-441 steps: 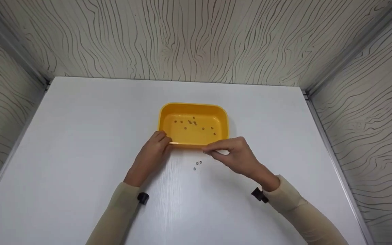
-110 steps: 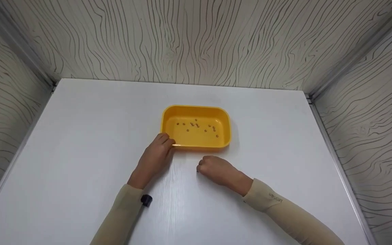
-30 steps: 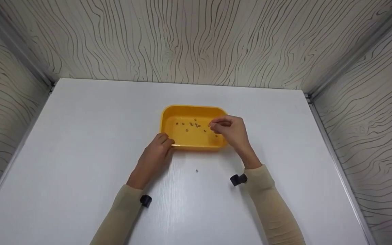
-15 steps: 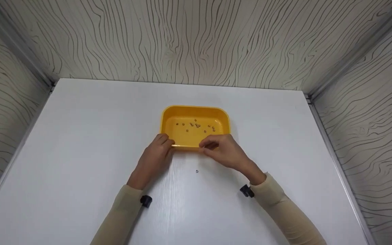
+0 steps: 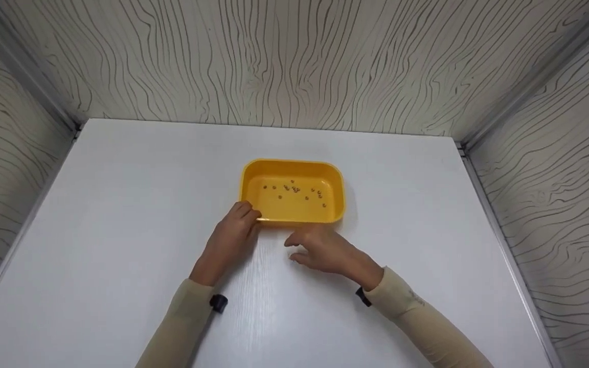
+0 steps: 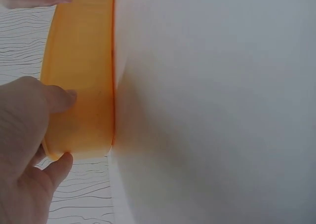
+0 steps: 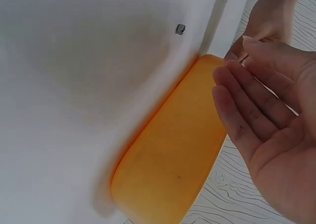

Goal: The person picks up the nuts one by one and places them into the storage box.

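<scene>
A yellow plastic tub (image 5: pixel 294 210) sits on the white table, with several small metal nuts (image 5: pixel 307 198) scattered over its floor. My left hand (image 5: pixel 228 240) grips the tub's near left corner, its fingers curled over the rim. In front of the near wall, my right hand (image 5: pixel 327 250) hovers with thumb and forefinger apart and nothing between them. The right wrist view shows a single nut (image 7: pixel 180 29) lying on the table beyond the fingertips; the right hand hides it in the head view. The palm of the right hand (image 7: pixel 276 110) faces that camera, its fingers relaxed.
The white table (image 5: pixel 146 204) extends around the tub on all sides. A wood-patterned panel (image 5: pixel 294 61) rises behind its far edge, with similar side panels (image 5: pixel 570 204) left and right. Dark wrist cameras (image 5: pixel 218 302) sit at both sleeves.
From over the tub, my right hand has come back past the near rim to the table, its fingers parting. Earlier three loose nuts lay in front; more nuts are inside now. My left hand stays.
</scene>
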A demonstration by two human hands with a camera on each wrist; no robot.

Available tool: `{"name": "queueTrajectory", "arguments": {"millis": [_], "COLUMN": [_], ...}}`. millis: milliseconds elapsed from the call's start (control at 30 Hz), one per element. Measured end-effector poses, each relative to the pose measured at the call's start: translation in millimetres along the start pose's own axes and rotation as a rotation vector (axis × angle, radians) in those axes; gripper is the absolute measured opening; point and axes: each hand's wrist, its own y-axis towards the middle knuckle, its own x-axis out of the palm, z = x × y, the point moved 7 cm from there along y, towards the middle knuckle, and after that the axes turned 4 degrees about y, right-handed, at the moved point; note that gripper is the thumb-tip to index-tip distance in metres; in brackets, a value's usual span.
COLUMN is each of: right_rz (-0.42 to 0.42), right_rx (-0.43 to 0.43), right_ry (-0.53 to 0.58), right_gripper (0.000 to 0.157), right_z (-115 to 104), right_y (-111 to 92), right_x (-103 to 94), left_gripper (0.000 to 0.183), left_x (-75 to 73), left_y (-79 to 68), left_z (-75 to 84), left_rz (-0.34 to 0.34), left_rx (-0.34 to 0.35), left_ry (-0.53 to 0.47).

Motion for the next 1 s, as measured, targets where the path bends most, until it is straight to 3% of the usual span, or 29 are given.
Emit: {"name": "queueTrajectory", "arguments": {"millis": [167,367,500,767,1000], "right_rz": [-0.008,-0.054,-0.035,-0.019,-0.034], "right_rx": [-0.110,-0.115,-0.152,-0.170,-0.185], "right_ry": [-0.121,-0.188,-0.297,-0.504,-0.588], "right_gripper": [0.020,0.019,0.015,0.024,0.020], "right_z": [-3.9,-5.3,-7.8,-12.7,-17.0], "right_y": [-0.7,-2.1,-4.0,-7.1,-8.7], "right_x": [10.0,20.5,26.0,34.4,39.6], "left_gripper": [0.013,0.012,0.013,0.015,0.016], "left_x": [1.0,-0.6,-0.5,-0.6,-0.4], "left_y": [-2.5,-1.2,-1.2,-0.5,-0.4], "left_z": [0.6,0.1,-1.0,-0.8,-1.3], "left_rz": [0.022,0.023,0.018,0.003,-0.002], "left_rx": [0.015,0.032,0.033,0.023,0.004], "left_ry": [0.021,0.019,0.025,0.005,-0.006]}}
